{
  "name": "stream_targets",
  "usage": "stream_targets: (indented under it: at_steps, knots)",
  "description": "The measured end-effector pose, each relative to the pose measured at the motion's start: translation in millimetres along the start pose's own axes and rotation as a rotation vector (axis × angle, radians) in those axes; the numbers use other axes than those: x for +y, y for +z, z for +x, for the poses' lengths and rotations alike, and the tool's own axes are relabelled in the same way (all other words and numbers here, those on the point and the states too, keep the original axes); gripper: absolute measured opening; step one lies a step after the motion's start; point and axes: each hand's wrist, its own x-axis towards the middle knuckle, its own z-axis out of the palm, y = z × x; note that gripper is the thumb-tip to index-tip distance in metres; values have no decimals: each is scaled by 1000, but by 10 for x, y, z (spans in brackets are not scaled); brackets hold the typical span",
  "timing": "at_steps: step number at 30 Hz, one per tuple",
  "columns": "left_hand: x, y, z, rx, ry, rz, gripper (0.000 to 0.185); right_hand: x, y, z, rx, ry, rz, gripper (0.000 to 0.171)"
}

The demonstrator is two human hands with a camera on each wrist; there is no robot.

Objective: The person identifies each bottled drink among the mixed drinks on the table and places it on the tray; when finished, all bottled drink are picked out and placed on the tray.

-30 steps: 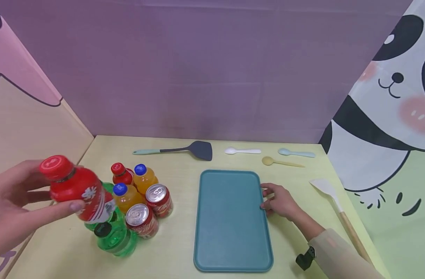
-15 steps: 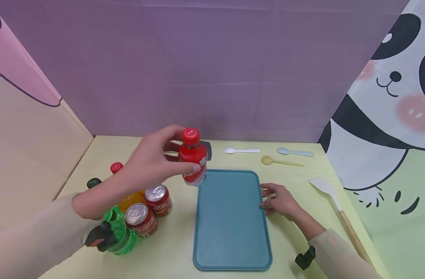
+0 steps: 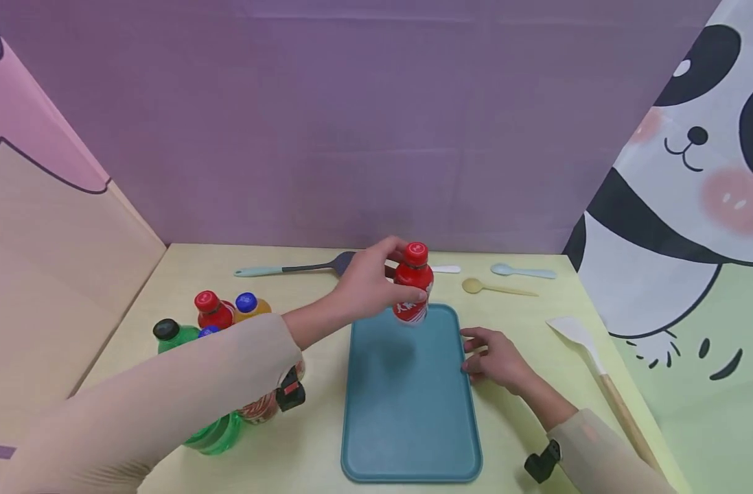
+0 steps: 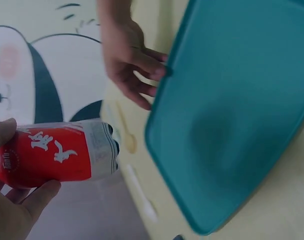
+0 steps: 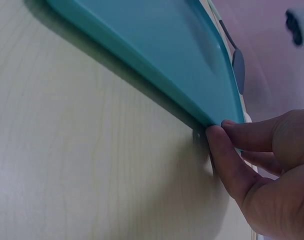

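My left hand (image 3: 379, 278) grips a small red drink bottle (image 3: 413, 280) with a red cap, upright above the far end of the blue-green tray (image 3: 412, 412). In the left wrist view, the thumb and fingers are around the bottle's (image 4: 62, 152) upper part, its clear base free. A shadow falls on the tray below. My right hand (image 3: 496, 358) rests at the tray's right side, relaxed fingertips spread along the rim. The right wrist view shows the thumb (image 5: 232, 162) against the tray's outer edge (image 5: 157, 82).
Left of the tray stand another red bottle (image 3: 214, 312), orange drinks with blue caps (image 3: 251, 307), green bottles (image 3: 218, 436) and red cans (image 3: 259, 408), partly hidden by my left sleeve. Behind lie a turner (image 3: 290, 267) and several small spoons (image 3: 500, 287). A white spatula (image 3: 611, 387) lies at the right.
My left hand has carried the red bottle from the far left, past the grouped drinks, to above the tray's far end. My right hand has stayed at the tray's right rim.
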Motion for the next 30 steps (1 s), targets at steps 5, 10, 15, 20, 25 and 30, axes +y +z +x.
stream_targets:
  at_steps: [5,10,15,20,25,30]
  knots:
    - [-202,275,230,0,0,-1,67,-11,-11,14,15,7,-6,64]
    - [-346,519,386,-11,-25,-1,66,-16,1,12,15,27,-16,63]
    - [-444,735,463,-12,-39,-5,64,-39,16,4,21,33,-46,64]
    - [-554,955,548,14,-39,3,63,-37,15,16,31,37,-64,65]
    - [-610,1101,618,19,-43,12,61,-38,23,19,41,52,-84,67]
    - [-587,1171,656,-7,-10,38,59,-49,20,14,41,53,-104,66]
